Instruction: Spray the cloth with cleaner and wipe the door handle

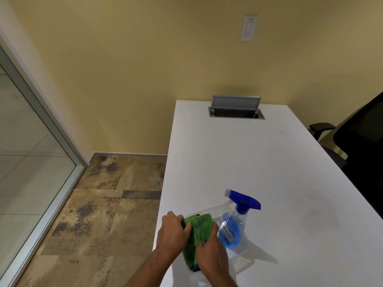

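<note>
Both my hands pinch the folded green cloth [198, 230]: left hand [173, 233] at 9 o'clock, right hand [211, 251] at 5. The spray bottle [235, 226] stands upright at 3, touching the cloth, probably handy for spraying.

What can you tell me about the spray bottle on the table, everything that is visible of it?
The spray bottle stands upright near the front edge of the white table. Its body looks like clear plastic, partly filled with blue liquid, with a label too blurred to read. The trigger head is blue with a pale nozzle tip pointing left. It stands right beside the green cloth and the right hand; contact is unclear.
</note>
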